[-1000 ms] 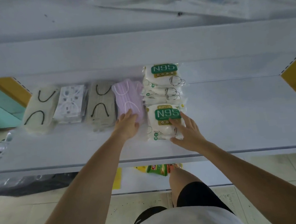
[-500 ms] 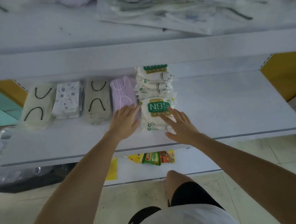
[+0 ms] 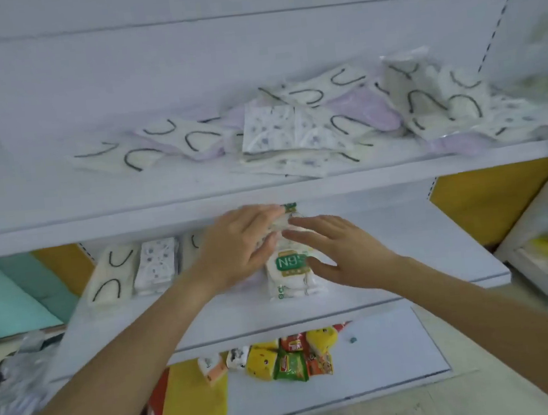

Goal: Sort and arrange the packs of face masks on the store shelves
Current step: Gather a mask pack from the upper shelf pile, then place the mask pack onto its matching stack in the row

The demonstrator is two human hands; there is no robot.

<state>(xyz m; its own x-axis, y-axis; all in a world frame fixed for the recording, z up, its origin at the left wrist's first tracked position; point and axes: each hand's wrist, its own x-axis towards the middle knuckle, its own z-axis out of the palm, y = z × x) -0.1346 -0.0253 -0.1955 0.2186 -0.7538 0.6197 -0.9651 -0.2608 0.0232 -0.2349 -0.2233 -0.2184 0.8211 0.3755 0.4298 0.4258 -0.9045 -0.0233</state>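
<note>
On middle shelf [image 3: 416, 260] | white green-labelled N95 packs [image 3: 288, 275] | left hand [image 3: 236, 248], right hand [image 3: 345, 254] flat-fingered, probably touching them

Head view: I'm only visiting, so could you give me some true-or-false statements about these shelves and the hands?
1. A loose heap of mask packs lies on the top shelf. True.
2. The N95 packs have red labels. False: the label in view is green.
3. The left hand and the right hand are both at the N95 packs on the middle shelf. True.
4. The bottom shelf holds mask packs. False: it holds snack packets.
5. The right hand is curled into a fist. False: its fingers are straight.
</note>
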